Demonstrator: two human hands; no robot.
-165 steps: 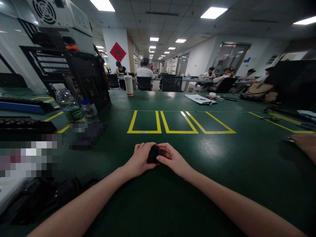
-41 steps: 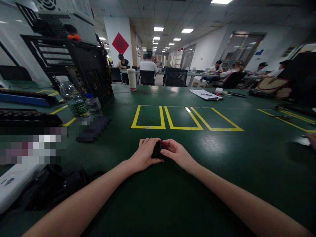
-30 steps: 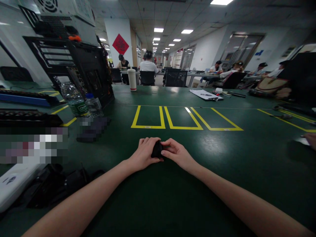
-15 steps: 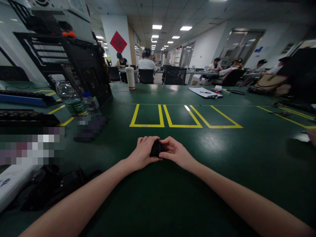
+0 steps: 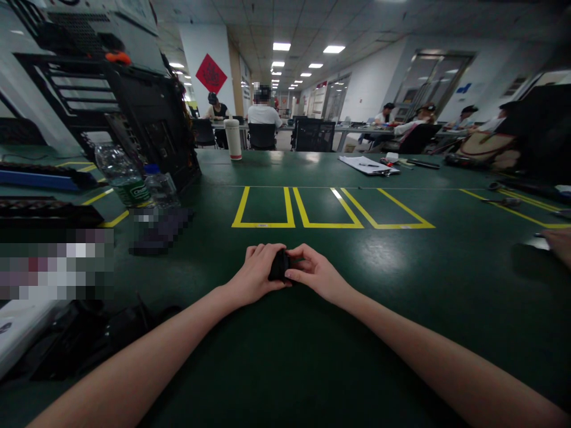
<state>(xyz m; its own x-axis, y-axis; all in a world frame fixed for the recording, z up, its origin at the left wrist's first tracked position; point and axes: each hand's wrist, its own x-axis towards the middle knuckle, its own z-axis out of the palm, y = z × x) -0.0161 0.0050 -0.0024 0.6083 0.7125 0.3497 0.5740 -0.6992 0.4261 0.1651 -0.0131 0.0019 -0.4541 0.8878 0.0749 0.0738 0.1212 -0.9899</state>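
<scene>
Piece (image 5: 278, 266) — black, compact — is between both hands, low over the near middle of the table (image 5: 285, 362); cannot tell whether its underside touches. Left hand (image 5: 254, 274) wraps it, fingers over the far side, thumb along the near side. Right hand (image 5: 318, 276) pinches the right end with thumb and fingertips. Much of the piece is covered, its detail too dark to read.

Handling, by judgement: left hand best serves as the steady clamp, right as the fine one, with light fingertip pressure. Keep both grips in line so the piece does not twist. Opening the left fingers slightly would give a better view. Dark on dark — a small part, if dropped, could be hard to spot.

Surface: dark green, glare patch to the right. Past the hands, three yellow tape outlines (image 5: 276, 225) side by side. Farther: cup (image 5: 233, 140), clipboard (image 5: 361, 165). Leftward: two bottles (image 5: 119, 169) by a black case (image 5: 154, 134); black gear (image 5: 84, 339) near the left forearm. Another person's hand (image 5: 560, 242) at right edge.

Room: long, ceiling lights (image 5: 281, 47) on, seated people (image 5: 264, 116) beyond, red diamond (image 5: 211, 74) on a pillar (image 5: 191, 41).
</scene>
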